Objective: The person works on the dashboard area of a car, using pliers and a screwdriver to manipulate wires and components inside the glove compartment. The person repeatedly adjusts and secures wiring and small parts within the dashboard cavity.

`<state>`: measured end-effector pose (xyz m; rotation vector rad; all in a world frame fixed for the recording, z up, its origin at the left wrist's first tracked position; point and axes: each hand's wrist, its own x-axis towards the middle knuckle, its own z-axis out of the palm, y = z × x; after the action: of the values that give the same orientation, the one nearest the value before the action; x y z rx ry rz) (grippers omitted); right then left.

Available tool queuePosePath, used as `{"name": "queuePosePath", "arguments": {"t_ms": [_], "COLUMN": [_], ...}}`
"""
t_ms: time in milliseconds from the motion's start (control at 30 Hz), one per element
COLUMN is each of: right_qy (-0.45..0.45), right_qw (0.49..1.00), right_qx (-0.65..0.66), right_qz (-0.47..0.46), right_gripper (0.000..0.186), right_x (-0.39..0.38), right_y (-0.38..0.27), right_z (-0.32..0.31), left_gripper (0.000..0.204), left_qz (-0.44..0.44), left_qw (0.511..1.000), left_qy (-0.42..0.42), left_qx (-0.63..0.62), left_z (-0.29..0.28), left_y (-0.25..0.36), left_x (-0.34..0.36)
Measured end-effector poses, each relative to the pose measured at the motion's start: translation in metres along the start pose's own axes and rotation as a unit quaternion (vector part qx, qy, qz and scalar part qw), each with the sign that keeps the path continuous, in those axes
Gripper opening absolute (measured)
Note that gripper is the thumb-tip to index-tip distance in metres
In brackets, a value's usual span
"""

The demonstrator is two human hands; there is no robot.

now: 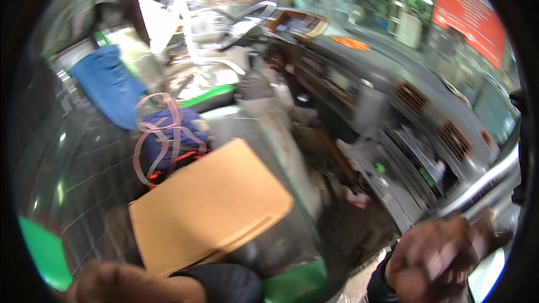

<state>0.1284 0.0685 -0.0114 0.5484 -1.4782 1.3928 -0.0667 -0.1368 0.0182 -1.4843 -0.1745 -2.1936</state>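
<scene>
At the lower left edge my left hand [135,287] is blurred and partly cut off, its dark sleeve just to the right; its fingers do not show clearly. It is nearest to a large flat tan piece, like cardboard or a big envelope [210,199], lying on the black vehicle seat [281,241]. My right hand [432,258] is at the lower right beside the metal door frame [488,179]. Motion smears its bent fingers, and whether it holds or touches anything cannot be made out. A dark blue bag [174,132] with pink straps lies behind the tan piece.
A blue cloth [109,84] drapes over the seatback. Beyond are the steering wheel [247,25] and gear lever boot [252,81]. The dashboard [387,70] carries something orange [352,43], above an open glove compartment [421,157]. A red sign [471,17] shows through the windshield.
</scene>
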Motion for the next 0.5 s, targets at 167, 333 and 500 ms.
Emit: {"name": "queuePosePath", "arguments": {"t_ms": [167, 333, 500], "right_qy": [-0.044, -0.426, -0.525], "right_qw": [0.929, 0.837, 0.683], "right_qx": [-0.328, -0.329, -0.480], "right_qz": [0.162, 0.102, 0.166], "right_gripper": [0.020, 0.015, 0.025], "right_x": [0.061, 0.117, 0.120], "right_y": [0.146, 0.304, 0.421], "right_z": [0.035, 0.078, 0.146], "left_gripper": [0.028, 0.037, 0.033], "left_qz": [0.020, 0.070, 0.084], "left_qw": [0.978, 0.950, 0.948], "left_qy": [0.208, 0.305, 0.298], "left_qx": [-0.012, 0.015, 0.078], "left_z": [-0.040, -0.062, -0.082], "left_y": [0.010, 0.030, 0.041], "left_x": [0.003, 0.002, 0.003]}}
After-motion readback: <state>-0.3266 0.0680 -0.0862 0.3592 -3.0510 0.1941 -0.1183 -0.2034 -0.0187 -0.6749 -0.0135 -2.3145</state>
